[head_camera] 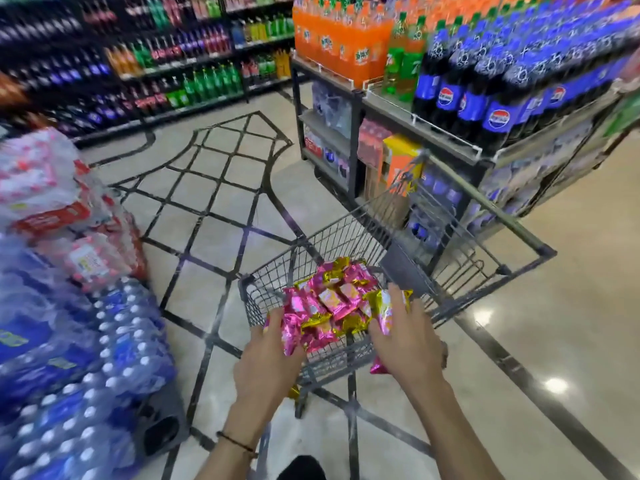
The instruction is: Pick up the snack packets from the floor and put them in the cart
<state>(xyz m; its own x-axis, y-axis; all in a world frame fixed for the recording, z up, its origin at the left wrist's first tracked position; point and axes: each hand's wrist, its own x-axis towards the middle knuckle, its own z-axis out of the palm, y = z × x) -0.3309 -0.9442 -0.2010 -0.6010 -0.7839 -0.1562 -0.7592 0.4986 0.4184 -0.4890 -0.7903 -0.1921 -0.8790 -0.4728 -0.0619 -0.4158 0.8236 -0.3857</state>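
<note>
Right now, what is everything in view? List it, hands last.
packets: many, pink and gold, heaped in the cart, some in both hands
cart: one, grey wire, centre of the floor
rack: one, dark, right of the cart
sodas: many, orange, green and dark with blue labels, on top of the rack
back shelves: blurred rows of mixed bottles, far left
water packs: several, blue with white caps, near left
red packs: a few, red and white, on the water packs
floor: beige, black lines
left hand: grips packets at the cart's near edge
right hand: grips packets over the cart
</note>
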